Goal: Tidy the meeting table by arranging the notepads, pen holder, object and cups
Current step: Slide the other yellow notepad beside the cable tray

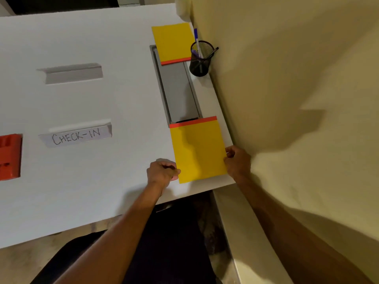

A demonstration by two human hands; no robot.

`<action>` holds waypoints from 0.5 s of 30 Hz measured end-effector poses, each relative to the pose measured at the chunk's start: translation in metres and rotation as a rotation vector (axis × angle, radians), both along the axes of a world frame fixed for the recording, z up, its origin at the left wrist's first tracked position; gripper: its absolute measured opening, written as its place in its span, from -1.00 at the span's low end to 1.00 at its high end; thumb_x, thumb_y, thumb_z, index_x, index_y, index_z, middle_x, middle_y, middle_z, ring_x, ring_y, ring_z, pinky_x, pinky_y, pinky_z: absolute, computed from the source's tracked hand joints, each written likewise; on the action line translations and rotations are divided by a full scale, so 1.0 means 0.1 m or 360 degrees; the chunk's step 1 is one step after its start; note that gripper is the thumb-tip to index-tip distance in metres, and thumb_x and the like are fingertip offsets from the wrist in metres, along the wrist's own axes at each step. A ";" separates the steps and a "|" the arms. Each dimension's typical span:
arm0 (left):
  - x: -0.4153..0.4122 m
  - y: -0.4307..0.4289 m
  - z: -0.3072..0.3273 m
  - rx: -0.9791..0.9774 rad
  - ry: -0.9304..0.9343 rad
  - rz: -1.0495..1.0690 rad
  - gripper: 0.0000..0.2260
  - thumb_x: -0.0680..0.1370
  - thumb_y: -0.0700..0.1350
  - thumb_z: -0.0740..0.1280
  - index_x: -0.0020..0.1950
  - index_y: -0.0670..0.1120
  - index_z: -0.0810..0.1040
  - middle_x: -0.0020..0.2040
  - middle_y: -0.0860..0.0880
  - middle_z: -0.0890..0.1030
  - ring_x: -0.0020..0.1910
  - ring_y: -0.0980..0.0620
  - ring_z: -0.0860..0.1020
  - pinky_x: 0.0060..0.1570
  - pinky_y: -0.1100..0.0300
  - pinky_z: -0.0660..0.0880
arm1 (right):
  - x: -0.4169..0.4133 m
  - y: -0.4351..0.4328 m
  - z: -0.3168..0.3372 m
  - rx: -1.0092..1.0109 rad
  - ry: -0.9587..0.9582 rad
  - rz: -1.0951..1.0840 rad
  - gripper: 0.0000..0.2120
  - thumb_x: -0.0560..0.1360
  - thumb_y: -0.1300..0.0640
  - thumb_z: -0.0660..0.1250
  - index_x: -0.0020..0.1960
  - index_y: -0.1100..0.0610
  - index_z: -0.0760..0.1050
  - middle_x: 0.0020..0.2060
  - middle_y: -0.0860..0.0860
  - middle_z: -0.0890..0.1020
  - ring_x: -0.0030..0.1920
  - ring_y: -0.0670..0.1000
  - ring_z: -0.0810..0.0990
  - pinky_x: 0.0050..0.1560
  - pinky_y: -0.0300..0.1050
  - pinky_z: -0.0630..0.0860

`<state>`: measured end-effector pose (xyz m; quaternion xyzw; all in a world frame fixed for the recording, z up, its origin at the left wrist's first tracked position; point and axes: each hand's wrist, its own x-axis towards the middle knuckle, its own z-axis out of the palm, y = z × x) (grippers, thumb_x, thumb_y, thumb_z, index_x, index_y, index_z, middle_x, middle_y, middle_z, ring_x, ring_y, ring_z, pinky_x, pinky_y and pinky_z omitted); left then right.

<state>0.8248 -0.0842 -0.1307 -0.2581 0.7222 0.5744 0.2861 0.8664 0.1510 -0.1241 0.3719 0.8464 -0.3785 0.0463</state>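
Observation:
A yellow notepad with a red binding strip (pixel 198 149) lies near the table's right front corner. My left hand (pixel 162 173) pinches its lower left edge with curled fingers. My right hand (pixel 238 160) grips its right edge. A second yellow notepad (pixel 174 43) lies farther back, its red strip facing me. A black mesh pen holder (pixel 200 59) with several pens stands right of it, close to the wall. A stack of pale cups (pixel 182 7) shows at the table's far right corner.
A grey cable tray lid (pixel 178 93) is set into the white table (pixel 102 181) between the notepads. A folded "CHECK-IN" card (pixel 77 136) and a blank folded card (pixel 71 73) stand to the left. A red object (pixel 9 157) sits at the left edge. The wall (pixel 287 78) runs along the right.

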 end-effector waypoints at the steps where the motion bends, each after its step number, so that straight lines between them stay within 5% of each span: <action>1: 0.03 0.05 -0.01 -0.0014 -0.0005 0.0001 -0.79 0.27 -0.41 0.58 -0.27 -0.16 0.66 -0.14 -0.16 0.67 -0.28 -0.06 0.67 -0.33 0.20 0.63 | 0.03 0.04 -0.01 0.0023 -0.0004 0.0001 -0.76 0.44 0.42 0.33 0.04 0.21 0.63 -0.09 0.14 0.69 -0.11 0.12 0.63 -0.09 -0.05 0.55; 15: 0.15 0.33 -0.04 -0.0212 -0.0033 -0.0024 -0.82 0.30 -0.37 0.58 -0.24 -0.17 0.66 -0.14 -0.19 0.69 -0.26 -0.12 0.70 -0.16 -0.06 0.67 | 0.13 0.13 -0.02 0.0134 -0.0072 0.0118 -0.80 0.42 0.39 0.28 -0.06 0.28 0.65 -0.15 0.20 0.70 -0.14 0.23 0.65 -0.12 0.13 0.61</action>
